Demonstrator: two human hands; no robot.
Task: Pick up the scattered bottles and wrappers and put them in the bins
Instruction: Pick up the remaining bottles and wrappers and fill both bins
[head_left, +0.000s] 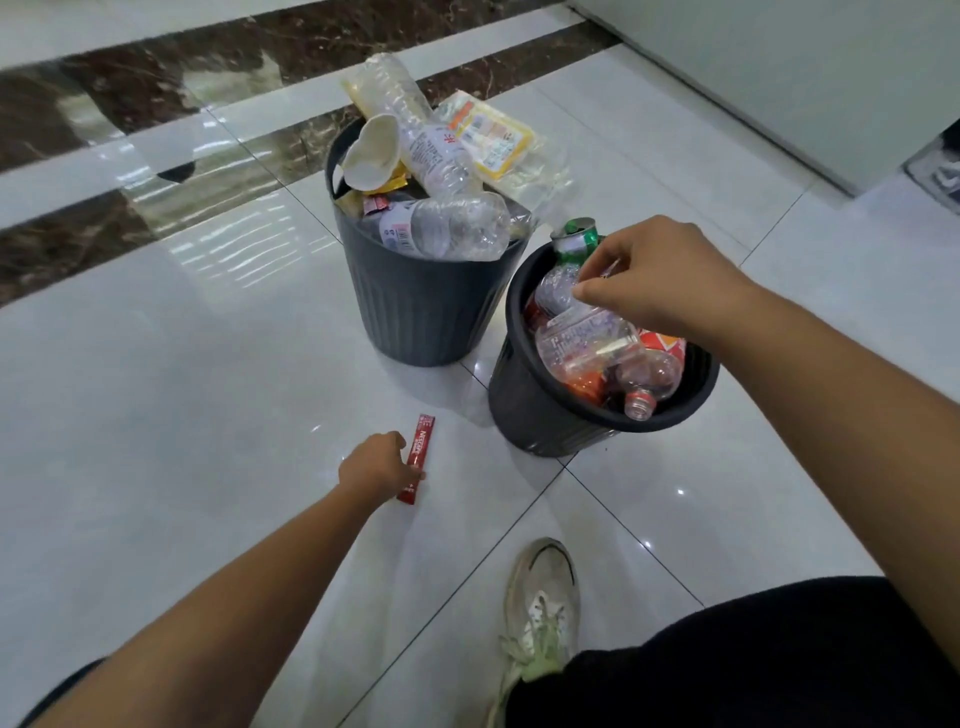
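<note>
On the glossy white tiled floor (156, 364) stand two dark grey ribbed plastic bins: the far bin (426, 306) overflowing, the near bin (524, 410) full of bottles. The right hand (660, 280) pinches a crumpled clear plastic bottle (558, 288) over the near bin. The left hand (376, 465) grasps a slim red sachet wrapper (420, 447) lying on the floor.

**Two full bins, one wrapper on the tiles**

The left hand (376, 465) reaches down to a red stick wrapper (417, 457) lying on the white tiled floor (156, 389), fingers touching it. The right hand (654, 278) hovers over the near bin (540, 410), fingertips on a clear bottle (582, 338). The far bin (421, 306) overflows with bottles and wrappers. A white shoe (543, 603) stands nearest.
</note>
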